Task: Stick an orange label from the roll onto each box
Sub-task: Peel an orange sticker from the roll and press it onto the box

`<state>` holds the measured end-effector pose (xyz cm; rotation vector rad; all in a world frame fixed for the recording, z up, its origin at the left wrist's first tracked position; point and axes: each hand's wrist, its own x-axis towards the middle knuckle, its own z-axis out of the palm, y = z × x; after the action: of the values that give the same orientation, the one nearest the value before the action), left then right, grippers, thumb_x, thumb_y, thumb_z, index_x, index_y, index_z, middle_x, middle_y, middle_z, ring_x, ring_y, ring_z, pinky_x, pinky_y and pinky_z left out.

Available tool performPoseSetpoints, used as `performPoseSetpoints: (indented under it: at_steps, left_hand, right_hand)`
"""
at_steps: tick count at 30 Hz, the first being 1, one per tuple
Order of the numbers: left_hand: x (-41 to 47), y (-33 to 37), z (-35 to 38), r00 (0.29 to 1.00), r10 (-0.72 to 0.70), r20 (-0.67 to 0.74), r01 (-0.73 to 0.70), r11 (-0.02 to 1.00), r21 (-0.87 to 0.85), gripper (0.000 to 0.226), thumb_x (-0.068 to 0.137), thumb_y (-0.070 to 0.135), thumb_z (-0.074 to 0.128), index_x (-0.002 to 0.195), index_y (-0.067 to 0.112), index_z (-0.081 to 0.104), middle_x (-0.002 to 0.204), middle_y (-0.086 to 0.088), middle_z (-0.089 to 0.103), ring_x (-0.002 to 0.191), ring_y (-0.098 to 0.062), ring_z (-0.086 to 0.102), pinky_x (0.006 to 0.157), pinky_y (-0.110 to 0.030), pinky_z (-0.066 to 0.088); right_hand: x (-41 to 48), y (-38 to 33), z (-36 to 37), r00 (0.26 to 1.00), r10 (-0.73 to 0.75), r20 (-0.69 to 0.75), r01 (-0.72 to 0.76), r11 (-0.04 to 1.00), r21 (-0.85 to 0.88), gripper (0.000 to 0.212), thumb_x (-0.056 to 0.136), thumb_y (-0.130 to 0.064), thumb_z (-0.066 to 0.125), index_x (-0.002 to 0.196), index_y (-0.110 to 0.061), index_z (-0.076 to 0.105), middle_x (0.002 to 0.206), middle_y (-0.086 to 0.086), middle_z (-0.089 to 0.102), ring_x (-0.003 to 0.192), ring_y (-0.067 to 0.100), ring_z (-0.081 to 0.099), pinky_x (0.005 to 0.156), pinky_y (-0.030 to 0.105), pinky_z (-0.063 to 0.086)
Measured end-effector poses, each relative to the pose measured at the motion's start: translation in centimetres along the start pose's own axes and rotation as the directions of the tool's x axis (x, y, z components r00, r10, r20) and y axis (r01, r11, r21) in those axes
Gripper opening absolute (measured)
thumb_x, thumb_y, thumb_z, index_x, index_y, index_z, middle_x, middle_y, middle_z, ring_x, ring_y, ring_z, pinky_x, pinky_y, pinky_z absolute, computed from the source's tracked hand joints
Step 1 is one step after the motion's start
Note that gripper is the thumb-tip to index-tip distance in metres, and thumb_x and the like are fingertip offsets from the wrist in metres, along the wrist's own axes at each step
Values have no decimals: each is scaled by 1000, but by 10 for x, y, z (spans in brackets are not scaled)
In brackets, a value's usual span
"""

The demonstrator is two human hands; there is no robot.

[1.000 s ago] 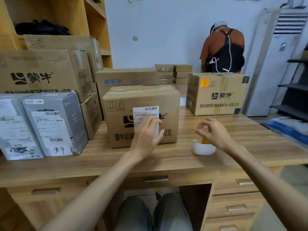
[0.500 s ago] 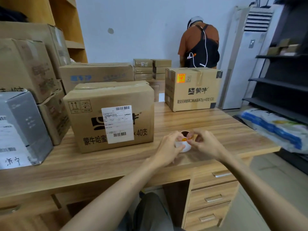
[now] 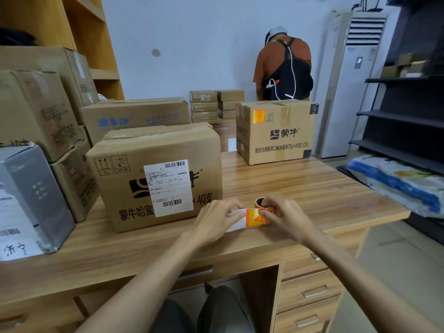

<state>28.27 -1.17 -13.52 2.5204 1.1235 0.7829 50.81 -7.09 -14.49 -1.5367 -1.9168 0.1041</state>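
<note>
Orange label [image 3: 257, 218] was by the desk's [image 3: 312, 188] front edge, our left hand [image 3: 216, 219] pinching its backing [image 3: 236, 227], right hand [image 3: 286, 218] pinching it off the roll [image 3: 264, 203]. Far box [image 3: 281, 140] had one, near box [image 3: 125, 188] didn't yet.

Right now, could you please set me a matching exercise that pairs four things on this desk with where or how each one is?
Things:
1. near box
2. far box
3. label roll
4. grey box

States:
A. pinched by the left hand and right hand, strip pulled out
B. at the left edge of the desk
C. already carries an orange label
D. carries a white shipping label, no orange one in view

Pairs: 1-D, 2-C, 3-A, 4-B.
</note>
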Motion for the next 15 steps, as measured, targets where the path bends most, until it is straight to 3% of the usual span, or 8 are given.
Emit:
performPoseSetpoints:
  at_steps: [3,7,10,12,15]
  left_hand:
    - [0,-5,2,999,41,30,-38,995,-93,18,100,39,57,108,32,72,90,16,65,83,-7,59,69,-31,44]
    - [1,-7,7,999,28,39,-20,980,-198,18,99,33,59,104,24,74,102,10,64,96,-11,60,87,-40,50]
    - [0,-4,7,999,6,48,6,971,-240,19,100,30,59,104,21,75,100,12,60,97,-10,58,90,-42,49]
    - [-2,-4,7,999,7,43,6,958,-287,17,100,29,60,103,22,76,98,15,60,95,-7,57,90,-38,49]
    - [-4,-2,8,999,37,40,-20,936,-352,16,100,28,61,100,28,76,97,11,62,91,-3,57,84,-26,44]
  right_hand:
    - [3,0,8,999,-19,-47,16,998,-63,10,91,-27,68,92,-21,60,92,-9,55,83,14,53,69,32,40]
    - [3,-5,17,993,-2,-118,-18,986,-166,18,91,-28,67,100,-13,62,100,0,56,87,22,57,67,30,38]
    - [-10,-19,21,963,-87,-253,9,956,-294,24,91,-30,65,104,-13,56,104,2,49,74,14,51,50,25,38]
    - [-17,-29,23,948,-141,-286,46,948,-315,21,92,-34,61,97,-15,53,99,1,48,66,12,47,45,23,34]
    - [-21,-38,31,968,-126,-217,56,952,-301,32,95,-48,46,91,-17,54,101,0,53,64,18,56,45,33,43]
